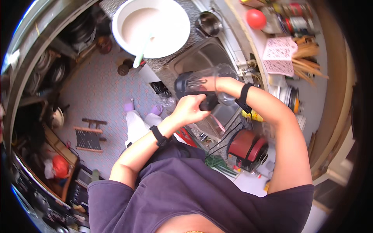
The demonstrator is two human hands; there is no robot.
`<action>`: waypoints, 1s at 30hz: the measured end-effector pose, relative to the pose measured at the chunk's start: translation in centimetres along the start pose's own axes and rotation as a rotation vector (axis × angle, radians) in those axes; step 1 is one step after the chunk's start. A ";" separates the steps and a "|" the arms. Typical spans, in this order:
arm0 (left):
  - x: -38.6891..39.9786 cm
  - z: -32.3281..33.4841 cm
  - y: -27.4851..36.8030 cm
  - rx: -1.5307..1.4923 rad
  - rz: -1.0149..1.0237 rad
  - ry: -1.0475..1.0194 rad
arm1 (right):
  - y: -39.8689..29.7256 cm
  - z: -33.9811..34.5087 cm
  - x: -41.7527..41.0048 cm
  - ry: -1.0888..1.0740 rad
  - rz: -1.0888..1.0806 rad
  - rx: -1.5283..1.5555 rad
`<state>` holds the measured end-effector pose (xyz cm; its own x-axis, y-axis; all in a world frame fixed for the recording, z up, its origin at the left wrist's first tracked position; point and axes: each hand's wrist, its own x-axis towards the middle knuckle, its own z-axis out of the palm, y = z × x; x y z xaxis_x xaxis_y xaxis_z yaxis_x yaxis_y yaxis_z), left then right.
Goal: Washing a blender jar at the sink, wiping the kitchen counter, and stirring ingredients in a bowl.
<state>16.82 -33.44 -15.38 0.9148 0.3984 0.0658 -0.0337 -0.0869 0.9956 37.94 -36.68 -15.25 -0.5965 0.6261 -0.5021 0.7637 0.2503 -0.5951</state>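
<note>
Over a stainless steel sink (pixel 201 55), a clear blender jug (pixel 225 71) lies tilted on its side, its dark base (pixel 183 84) toward the left. My left hand (pixel 189 109) is wrapped around the jug's black handle (pixel 209 101). My right hand (pixel 211 84) reaches in through the jug's mouth, with the fingers seen blurrily through the clear wall near the base. Whether those fingers hold anything is hidden by the blur. A pink strap-like item (pixel 217 122) lies by the sink's near edge.
Beyond the sink stands a white basin (pixel 180 26) of whitish liquid, with a pale green handle (pixel 140 54) over its rim. A metal cup (pixel 210 23) sits nearby. Chopsticks (pixel 306 55) in a pink holder (pixel 278 55) and jars line the right ledge. A red appliance (pixel 247 148) is nearer me.
</note>
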 end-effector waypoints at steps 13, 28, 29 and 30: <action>0.5 1.0 -1.1 -0.017 0.070 0.070 | -3.5 -2.3 -3.3 0.484 0.889 1.853; -0.3 1.3 -1.7 -0.016 0.073 0.023 | -2.4 0.4 -0.5 0.034 0.678 0.877; -0.3 1.2 -1.8 -0.020 0.081 0.027 | -0.3 2.3 -0.9 -0.144 0.393 0.279; -0.3 0.9 -1.5 -0.047 0.083 0.034 | 1.1 4.0 -2.2 0.118 0.145 0.018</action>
<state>16.94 -34.27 -16.97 0.8939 0.4224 0.1498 -0.1286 -0.0784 0.9886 39.16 -40.74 -17.29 -0.4464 0.7374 -0.5069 0.8345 0.1387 -0.5332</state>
